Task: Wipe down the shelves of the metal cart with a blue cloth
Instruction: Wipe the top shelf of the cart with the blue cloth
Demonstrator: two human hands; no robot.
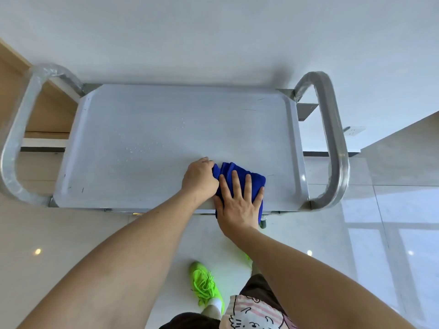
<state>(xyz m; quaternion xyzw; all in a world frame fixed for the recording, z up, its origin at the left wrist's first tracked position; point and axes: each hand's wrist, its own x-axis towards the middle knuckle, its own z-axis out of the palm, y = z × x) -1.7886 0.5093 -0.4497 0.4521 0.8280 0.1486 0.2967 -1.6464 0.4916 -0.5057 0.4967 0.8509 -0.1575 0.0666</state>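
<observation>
Spread flat, right hand (237,203) fingers are pressing the folded, deep-blue cloth (240,173) at the cart's top shelf (142,138) near edge; left hand (199,178) is gripping its bunched corner

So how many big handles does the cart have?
2. One handle loops up at the cart's left end, the other handle at its right end, either side of the top shelf. Both look wrapped in clear plastic. None seem hidden.

The matt, brushed grey metal top shelf (147,138) carries faint scratches and small droplets, and clear crinkled plastic wrap covers the cart's tubular metal handles (332,138). The folded deep-blue cloth (237,172) looks soft and ribbed. At lower right of the frame, pale floor tiles (392,245) are glossy and mirror-like.
</observation>
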